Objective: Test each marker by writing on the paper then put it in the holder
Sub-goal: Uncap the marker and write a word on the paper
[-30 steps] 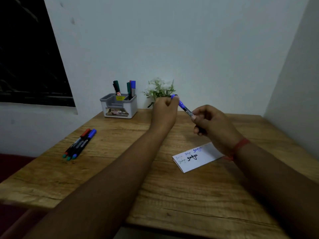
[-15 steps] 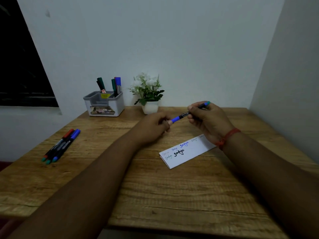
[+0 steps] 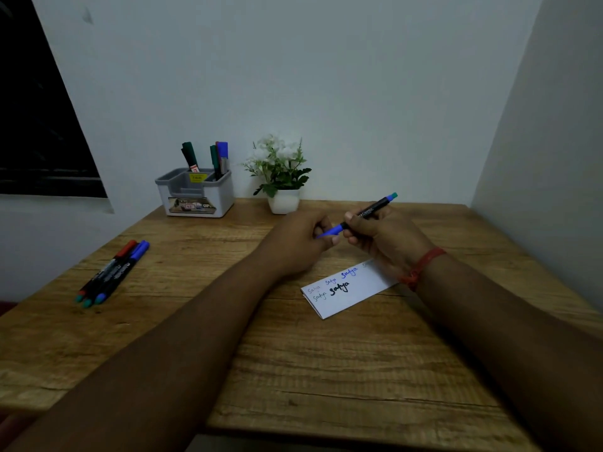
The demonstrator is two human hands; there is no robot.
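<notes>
My right hand [image 3: 381,239] grips the black barrel of a blue marker [image 3: 370,212] that slants up to the right over the table. My left hand [image 3: 295,246] pinches that marker's blue cap end at the lower left. A folded white paper [image 3: 350,290] with several written words lies on the table just below my right wrist. The grey holder [image 3: 195,194] stands at the back left with three markers upright in it. Three more markers [image 3: 112,272] lie side by side on the left of the table.
A small white pot with a flowering plant [image 3: 282,177] stands at the back between the holder and my hands. The wooden table [image 3: 293,370] meets walls behind and to the right. A dark window [image 3: 36,109] is at the left.
Both hands came down from in front of the plant to just above the table. The marker turned so that its cap end points left toward my left hand.
</notes>
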